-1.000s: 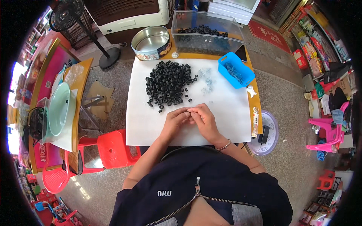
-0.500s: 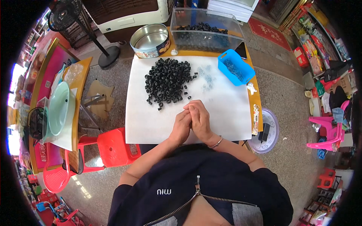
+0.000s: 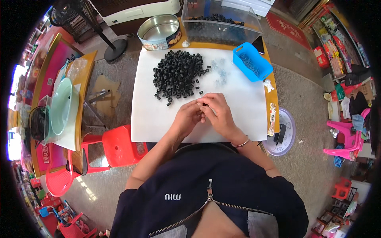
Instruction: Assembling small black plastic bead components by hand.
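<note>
My left hand (image 3: 188,119) and my right hand (image 3: 219,114) meet over the near middle of a white sheet (image 3: 156,127) on the table. Both have bent fingers, with the fingertips pressed together. A tiny dark bit shows between them, mostly covered, and I cannot make out what it is. Just beyond the hands lies a heap of small black ring-shaped parts (image 3: 176,73), with several loose ones at its edge. Fine small pieces (image 3: 219,71) are scattered to its right. A blue plastic basket (image 3: 253,62) with more fine pieces stands at the sheet's right corner.
Behind the heap are a round metal tin (image 3: 158,31) and a clear box (image 3: 222,29) holding more black parts. A red stool (image 3: 119,146) stands left of the table, near a side table with a green basin (image 3: 63,106). A lilac round tray (image 3: 282,135) is at the right.
My hands have gone from clasped together to fingertips meeting, the right hand shifting slightly away and its wrist turning. The view has tipped a little, so the table sits higher.
</note>
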Tool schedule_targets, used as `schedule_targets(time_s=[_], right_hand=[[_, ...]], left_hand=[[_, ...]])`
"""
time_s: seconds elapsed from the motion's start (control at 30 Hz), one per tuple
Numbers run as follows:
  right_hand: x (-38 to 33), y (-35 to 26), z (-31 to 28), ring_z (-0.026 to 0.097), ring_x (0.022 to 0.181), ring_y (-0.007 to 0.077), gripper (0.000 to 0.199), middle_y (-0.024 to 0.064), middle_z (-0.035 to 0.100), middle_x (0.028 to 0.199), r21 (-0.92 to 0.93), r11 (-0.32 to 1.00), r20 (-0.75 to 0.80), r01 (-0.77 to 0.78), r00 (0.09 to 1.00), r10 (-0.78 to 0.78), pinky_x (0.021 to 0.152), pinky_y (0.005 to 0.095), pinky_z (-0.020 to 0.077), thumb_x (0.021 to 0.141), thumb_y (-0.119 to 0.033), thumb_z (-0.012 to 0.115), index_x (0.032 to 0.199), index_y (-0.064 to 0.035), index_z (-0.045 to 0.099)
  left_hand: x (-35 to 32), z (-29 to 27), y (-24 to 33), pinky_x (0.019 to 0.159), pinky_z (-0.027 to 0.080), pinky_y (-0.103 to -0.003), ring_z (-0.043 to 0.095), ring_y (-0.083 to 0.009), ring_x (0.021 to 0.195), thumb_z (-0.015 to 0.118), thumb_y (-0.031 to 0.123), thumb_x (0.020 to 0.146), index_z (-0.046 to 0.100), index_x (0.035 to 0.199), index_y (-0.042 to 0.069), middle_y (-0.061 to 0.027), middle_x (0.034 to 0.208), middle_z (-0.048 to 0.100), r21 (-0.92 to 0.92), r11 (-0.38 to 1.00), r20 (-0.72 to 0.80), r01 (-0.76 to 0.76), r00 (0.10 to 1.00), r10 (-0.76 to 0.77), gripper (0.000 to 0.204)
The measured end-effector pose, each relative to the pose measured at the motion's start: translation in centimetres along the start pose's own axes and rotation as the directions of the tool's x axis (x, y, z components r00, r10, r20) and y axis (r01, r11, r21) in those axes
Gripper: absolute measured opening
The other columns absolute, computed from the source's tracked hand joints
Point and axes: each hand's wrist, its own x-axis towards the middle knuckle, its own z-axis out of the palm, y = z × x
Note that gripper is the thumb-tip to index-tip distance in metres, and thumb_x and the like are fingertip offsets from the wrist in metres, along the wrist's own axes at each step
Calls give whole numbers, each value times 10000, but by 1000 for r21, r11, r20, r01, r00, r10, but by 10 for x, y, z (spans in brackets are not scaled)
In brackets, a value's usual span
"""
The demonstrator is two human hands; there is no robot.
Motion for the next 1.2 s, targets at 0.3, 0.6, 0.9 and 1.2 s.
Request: schedule_targets(time_s=[0.3,0.6,0.9,1.2], right_hand=[[3,1,-14,523,902,266,206,90,586,971,1,999,67,53,996,-53,773,356,458,740,13,613,938,-36,644],[-1,-12,-20,542,868,196,235,58,584,919,197,967,-12,-163,986,168,738,290,462,777,5,612,993,-64,674],[0,-23,-27,547,872,127,200,48,591,929,417,880,-23,-228,965,261,775,249,454,840,-14,585,1019,-38,670],[1,-27,-27,556,872,131,139,57,593,928,429,868,-42,-249,955,295,788,254,449,867,-33,563,970,-19,654]], left_hand=[[-3,-4,9,676,490,-252,575,-110,764,555,147,901,585,1064,-10,-32,877,607,27,994,63,104,992,-105,228],[-3,9,13,698,504,-244,578,-111,766,553,116,912,571,1115,-24,-54,880,611,82,996,-18,-22,1000,23,247],[-15,32,24,688,534,-242,577,-90,738,562,94,906,596,1076,-22,-38,869,604,23,999,-4,-32,999,32,209],[-21,45,22,688,530,-261,589,-113,724,573,82,900,603,1059,-27,-60,881,626,152,970,-25,-190,980,196,195]])
